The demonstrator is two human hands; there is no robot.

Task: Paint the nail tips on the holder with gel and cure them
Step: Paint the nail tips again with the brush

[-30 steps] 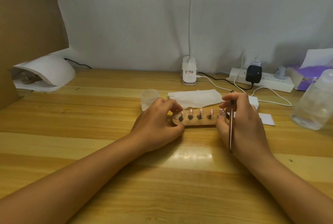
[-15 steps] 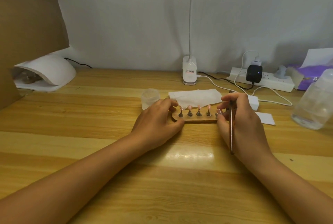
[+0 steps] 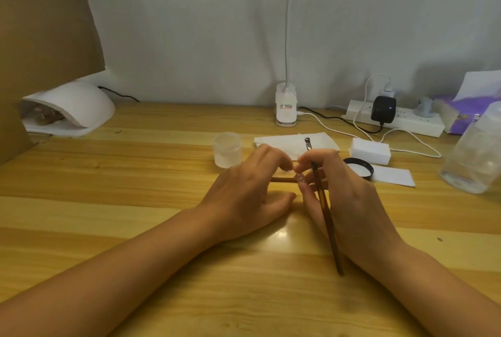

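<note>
Wooden holder [image 3: 283, 180], edge showing (rest hidden)

We see a surface [image 3: 135, 174] of shiny wood. The holder [image 3: 283, 180] is wood too. The brush [image 3: 328, 223] has a glossy brown handle and a metal neck. Left of the brush, the jar [image 3: 227, 149] looks like cloudy plastic.

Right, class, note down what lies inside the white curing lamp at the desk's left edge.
In the opening of the curing lamp, brownish lumpy shapes lie on its white base, too dim to identify. The dome covers everything deeper in.
</note>
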